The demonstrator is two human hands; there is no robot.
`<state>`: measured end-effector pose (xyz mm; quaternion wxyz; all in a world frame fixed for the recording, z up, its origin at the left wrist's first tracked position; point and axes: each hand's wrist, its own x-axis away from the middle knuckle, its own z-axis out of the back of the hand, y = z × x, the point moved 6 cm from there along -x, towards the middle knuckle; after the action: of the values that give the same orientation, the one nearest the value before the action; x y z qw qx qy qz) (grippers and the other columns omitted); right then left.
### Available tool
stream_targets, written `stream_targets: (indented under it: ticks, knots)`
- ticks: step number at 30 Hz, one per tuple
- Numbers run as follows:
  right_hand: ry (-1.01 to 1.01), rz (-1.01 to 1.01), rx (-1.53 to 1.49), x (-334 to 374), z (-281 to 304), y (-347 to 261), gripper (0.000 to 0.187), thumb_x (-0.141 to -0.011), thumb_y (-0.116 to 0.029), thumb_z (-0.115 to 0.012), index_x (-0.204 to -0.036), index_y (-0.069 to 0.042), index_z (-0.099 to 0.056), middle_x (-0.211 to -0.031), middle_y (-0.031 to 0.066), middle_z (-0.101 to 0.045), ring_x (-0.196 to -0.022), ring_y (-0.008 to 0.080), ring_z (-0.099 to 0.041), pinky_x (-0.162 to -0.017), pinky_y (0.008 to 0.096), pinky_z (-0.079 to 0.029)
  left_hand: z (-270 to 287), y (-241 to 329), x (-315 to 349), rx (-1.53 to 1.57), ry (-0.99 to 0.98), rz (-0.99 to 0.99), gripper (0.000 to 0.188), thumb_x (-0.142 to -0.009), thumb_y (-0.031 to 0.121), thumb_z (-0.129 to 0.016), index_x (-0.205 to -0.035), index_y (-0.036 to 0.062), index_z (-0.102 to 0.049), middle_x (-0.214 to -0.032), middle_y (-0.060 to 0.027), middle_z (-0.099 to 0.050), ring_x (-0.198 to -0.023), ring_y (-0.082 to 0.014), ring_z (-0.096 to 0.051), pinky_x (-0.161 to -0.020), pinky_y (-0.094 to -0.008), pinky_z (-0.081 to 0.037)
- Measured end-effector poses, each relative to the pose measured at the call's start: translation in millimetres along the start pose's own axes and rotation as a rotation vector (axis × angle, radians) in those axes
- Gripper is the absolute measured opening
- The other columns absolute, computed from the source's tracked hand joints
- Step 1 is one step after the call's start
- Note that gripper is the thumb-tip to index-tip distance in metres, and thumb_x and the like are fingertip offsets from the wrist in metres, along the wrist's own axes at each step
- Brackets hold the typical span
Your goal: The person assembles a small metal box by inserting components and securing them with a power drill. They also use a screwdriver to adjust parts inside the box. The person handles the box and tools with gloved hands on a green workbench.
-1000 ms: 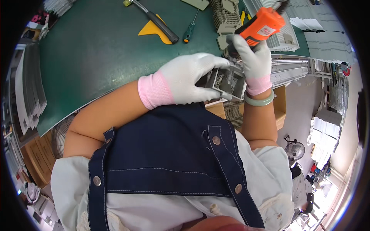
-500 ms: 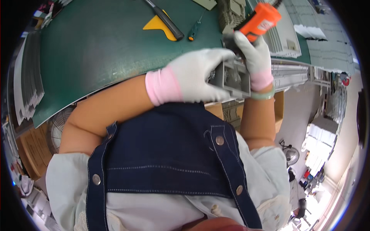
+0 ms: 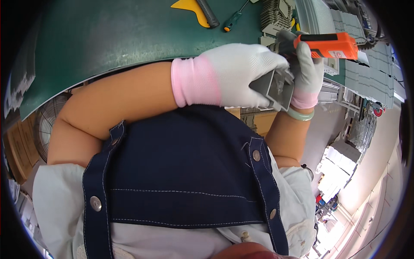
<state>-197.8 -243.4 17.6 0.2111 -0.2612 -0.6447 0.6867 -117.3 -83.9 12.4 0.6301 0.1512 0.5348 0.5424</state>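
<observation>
Left hand (image 3: 235, 73) clasps grey metal part (image 3: 276, 88) past green mat (image 3: 108, 39) edge; right hand (image 3: 307, 73) grips orange tool (image 3: 330, 45) just above.

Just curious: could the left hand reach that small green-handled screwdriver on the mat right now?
Probably not at once: the left hand grips a grey metal housing, while the screwdriver lies apart on the green mat.

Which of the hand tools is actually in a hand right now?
The orange power screwdriver, gripped by the right hand. The small green-handled screwdriver and the black-handled tool lie untouched on the green mat.
</observation>
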Motion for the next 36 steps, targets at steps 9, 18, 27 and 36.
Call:
stream_targets:
  ticks: [9, 18, 27, 36]
  knots:
    - [-0.018, -0.05, -0.053, 2, -2, 0, 0.033, -0.1, -0.018, -0.064, -0.121, 0.008, -0.063, -0.111, 0.0154, -0.072, -0.092, 0.0182, -0.068, -0.084, 0.0334, -0.054, 2, 9, 4, 0.08, 0.033, 0.011, 0.075, -0.072, 0.028, -0.088, -0.135, 0.0035, -0.053, -0.108, -0.0179, -0.064, -0.099, -0.0379, -0.064, -0.087, -0.0426, -0.052]
    - [-0.049, -0.035, -0.006, 24, -6, -16, 0.046, -0.1, -0.024, -0.065, -0.132, 0.007, -0.052, -0.118, 0.0222, -0.069, -0.105, 0.0286, -0.069, -0.094, 0.0409, -0.055, 2, 18, 4, 0.123, -0.102, -0.047, 0.077, -0.07, 0.025, -0.087, -0.135, 0.0018, -0.052, -0.107, -0.0196, -0.064, -0.098, -0.039, -0.063, -0.085, -0.0441, -0.052]
    - [-0.005, -0.045, 0.127, 18, -11, -18, 0.038, -0.1, -0.02, -0.065, -0.127, 0.005, -0.057, -0.117, 0.0192, -0.07, -0.101, 0.0242, -0.069, -0.09, 0.0365, -0.055, 6, 20, 7, 0.075, -0.098, -0.046, 0.073, -0.071, 0.02, -0.086, -0.133, 0.0015, -0.054, -0.111, -0.0203, -0.063, -0.104, -0.0397, -0.063, -0.088, -0.0432, -0.053]
    - [0.119, -0.032, 0.089, 14, -14, -13, 0.025, -0.092, -0.018, -0.076, -0.107, 0.0, -0.068, -0.092, 0.0048, -0.072, -0.08, 0.0099, -0.064, -0.074, 0.026, -0.051, 3, -1, 8, 0.007, -0.102, 0.0, 0.072, -0.076, 0.021, -0.083, -0.138, 0.0021, -0.051, -0.118, -0.0213, -0.063, -0.109, -0.0385, -0.063, -0.093, -0.0433, -0.052]
